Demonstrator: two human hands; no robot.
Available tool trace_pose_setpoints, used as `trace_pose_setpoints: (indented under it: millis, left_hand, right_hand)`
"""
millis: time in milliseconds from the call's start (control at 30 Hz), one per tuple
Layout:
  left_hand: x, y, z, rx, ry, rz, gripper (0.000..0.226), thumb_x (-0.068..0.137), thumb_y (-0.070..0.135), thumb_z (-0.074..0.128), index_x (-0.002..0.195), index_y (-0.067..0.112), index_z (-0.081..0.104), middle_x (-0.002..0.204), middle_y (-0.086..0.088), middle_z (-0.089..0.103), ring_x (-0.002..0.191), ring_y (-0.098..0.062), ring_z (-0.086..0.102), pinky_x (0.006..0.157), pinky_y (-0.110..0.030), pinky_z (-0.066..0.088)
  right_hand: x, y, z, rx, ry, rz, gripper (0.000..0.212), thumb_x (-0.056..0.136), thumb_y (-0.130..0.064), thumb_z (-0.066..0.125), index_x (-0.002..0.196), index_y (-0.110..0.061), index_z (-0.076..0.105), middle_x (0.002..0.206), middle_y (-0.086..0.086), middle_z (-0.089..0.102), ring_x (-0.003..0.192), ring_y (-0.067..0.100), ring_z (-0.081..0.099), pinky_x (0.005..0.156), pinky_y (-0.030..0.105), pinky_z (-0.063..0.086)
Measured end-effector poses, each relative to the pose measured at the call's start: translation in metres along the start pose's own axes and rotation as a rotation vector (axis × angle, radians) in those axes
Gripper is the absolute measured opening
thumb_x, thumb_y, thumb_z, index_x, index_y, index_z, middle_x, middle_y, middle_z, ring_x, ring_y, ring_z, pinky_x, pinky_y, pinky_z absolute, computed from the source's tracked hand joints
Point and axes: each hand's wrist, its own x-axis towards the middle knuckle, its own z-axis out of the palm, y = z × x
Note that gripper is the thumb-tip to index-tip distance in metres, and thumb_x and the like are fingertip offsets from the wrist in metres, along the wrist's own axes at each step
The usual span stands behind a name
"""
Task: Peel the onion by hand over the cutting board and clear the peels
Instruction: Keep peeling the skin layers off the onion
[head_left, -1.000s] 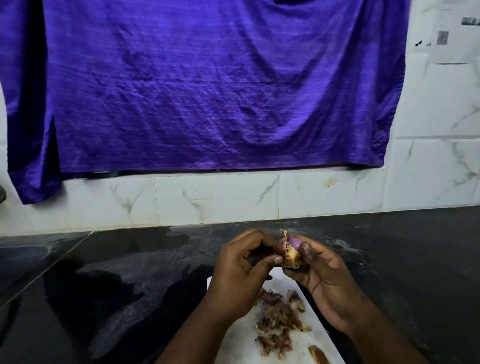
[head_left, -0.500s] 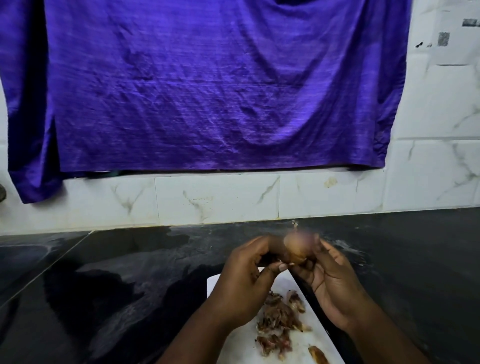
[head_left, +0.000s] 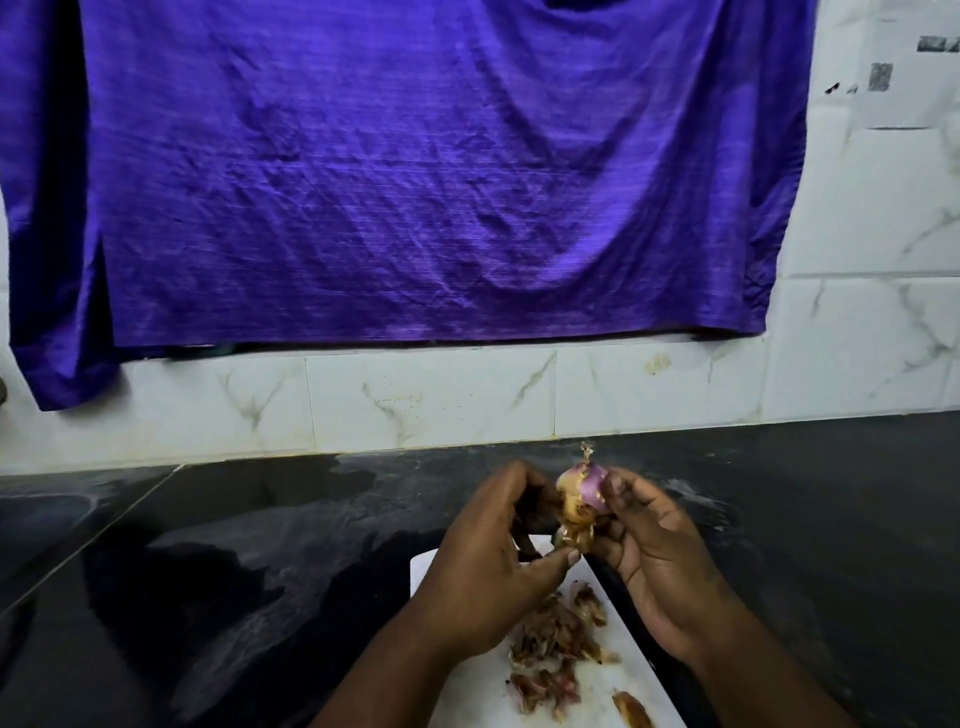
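Note:
A small purple onion (head_left: 584, 486) with a dry tip is held above the far end of the white cutting board (head_left: 470, 691). My right hand (head_left: 654, 561) grips it from the right, fingers curled round it. My left hand (head_left: 493, 561) pinches a strip of brown skin (head_left: 574, 532) that hangs from the onion's lower side. A heap of torn brown and reddish peels (head_left: 558, 644) lies on the board below my hands.
The board lies on a black glossy countertop (head_left: 208, 571) that runs left and right. White marble tiles (head_left: 431, 395) back the counter, and a large purple cloth (head_left: 415, 171) hangs on the wall above.
The onion has turned in my right hand, so more bare purple flesh shows on top. My left thumb has dropped lower, drawing the loose skin down from the onion.

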Motion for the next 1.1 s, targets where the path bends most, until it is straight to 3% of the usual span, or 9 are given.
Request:
trace_pose_setpoints:
  millis: [67, 167, 300, 433, 567, 733, 833, 933, 1100]
  left_hand:
    - [0.0, -0.002, -0.002, 0.054, 0.042, 0.053, 0.059, 0.082, 0.03, 0.088, 0.125, 0.046, 0.052, 0.127, 0.024, 0.052, 0.12, -0.003, 0.055, 0.091, -0.013, 0.05]
    - [-0.001, -0.003, -0.002, 0.032, -0.007, 0.116, 0.085, 0.079, 0.033, 0.09, 0.147, 0.05, 0.042, 0.151, 0.03, 0.033, 0.14, -0.001, 0.044, 0.106, -0.02, 0.049]
    - [-0.001, -0.004, 0.005, 0.142, 0.003, 0.199, 0.064, 0.085, 0.035, 0.083, 0.141, 0.046, 0.055, 0.146, 0.032, 0.041, 0.136, 0.0, 0.049, 0.096, -0.01, 0.049]
    - [0.004, -0.015, 0.005, 0.167, 0.145, 0.259, 0.031, 0.092, 0.022, 0.079, 0.12, 0.027, 0.07, 0.117, 0.017, 0.061, 0.108, -0.011, 0.066, 0.083, -0.034, 0.062]
    - [0.003, -0.015, 0.005, 0.144, 0.129, 0.304, 0.012, 0.092, 0.018, 0.078, 0.1, 0.02, 0.07, 0.099, 0.01, 0.065, 0.087, -0.011, 0.069, 0.07, -0.038, 0.06]
    - [0.005, -0.02, 0.006, 0.046, 0.097, 0.281, 0.006, 0.093, 0.02, 0.076, 0.096, 0.022, 0.07, 0.094, 0.011, 0.067, 0.082, -0.017, 0.072, 0.069, -0.045, 0.061]
    - [0.004, -0.015, 0.002, 0.02, 0.026, 0.243, 0.007, 0.091, 0.016, 0.08, 0.094, 0.018, 0.073, 0.092, 0.009, 0.069, 0.084, -0.015, 0.071, 0.071, -0.04, 0.06]
    - [0.002, -0.014, 0.002, 0.095, -0.145, 0.164, 0.008, 0.091, 0.018, 0.08, 0.092, 0.021, 0.072, 0.092, 0.008, 0.07, 0.087, -0.012, 0.069, 0.076, -0.04, 0.059]
    - [0.001, -0.016, -0.001, 0.321, -0.209, 0.094, 0.016, 0.09, 0.035, 0.069, 0.103, 0.026, 0.073, 0.097, 0.01, 0.069, 0.087, -0.005, 0.063, 0.078, -0.033, 0.056]
  right_hand:
    - [0.001, 0.001, 0.0, -0.018, -0.009, 0.002, 0.069, 0.063, -0.047, 0.092, 0.113, -0.005, 0.072, 0.116, 0.028, 0.072, 0.091, 0.032, 0.075, 0.071, 0.035, 0.064]
    - [0.003, 0.004, -0.002, -0.033, -0.01, 0.011, 0.076, 0.052, -0.052, 0.096, 0.111, -0.009, 0.074, 0.117, 0.026, 0.073, 0.096, 0.033, 0.074, 0.077, 0.035, 0.064]
    - [0.002, 0.003, 0.0, -0.002, -0.016, 0.013, 0.075, 0.05, -0.053, 0.097, 0.107, -0.01, 0.073, 0.114, 0.026, 0.073, 0.096, 0.033, 0.075, 0.074, 0.033, 0.063]
    - [0.002, 0.003, 0.003, 0.028, -0.026, 0.028, 0.082, 0.047, -0.048, 0.1, 0.111, -0.006, 0.07, 0.118, 0.023, 0.073, 0.099, 0.033, 0.075, 0.075, 0.034, 0.064]
    - [0.001, 0.002, 0.003, 0.093, -0.004, 0.041, 0.101, 0.045, -0.046, 0.101, 0.122, 0.003, 0.059, 0.121, 0.025, 0.072, 0.101, 0.034, 0.075, 0.077, 0.035, 0.064]
    - [0.003, 0.006, 0.001, 0.039, 0.019, 0.01, 0.094, 0.052, -0.051, 0.097, 0.12, 0.003, 0.062, 0.121, 0.027, 0.071, 0.101, 0.033, 0.074, 0.076, 0.034, 0.064]
    - [0.004, 0.003, -0.001, 0.081, 0.104, 0.005, 0.085, 0.064, -0.049, 0.09, 0.125, 0.002, 0.06, 0.124, 0.026, 0.07, 0.098, 0.03, 0.074, 0.075, 0.031, 0.064]
    - [0.005, -0.003, -0.007, 0.19, 0.187, -0.007, 0.063, 0.082, -0.039, 0.067, 0.131, 0.0, 0.059, 0.125, 0.024, 0.069, 0.098, 0.025, 0.072, 0.072, 0.026, 0.064]
    - [0.003, 0.003, -0.002, 0.076, 0.129, 0.034, 0.046, 0.081, -0.036, 0.066, 0.115, -0.004, 0.066, 0.106, 0.018, 0.073, 0.086, 0.023, 0.072, 0.071, 0.031, 0.064]
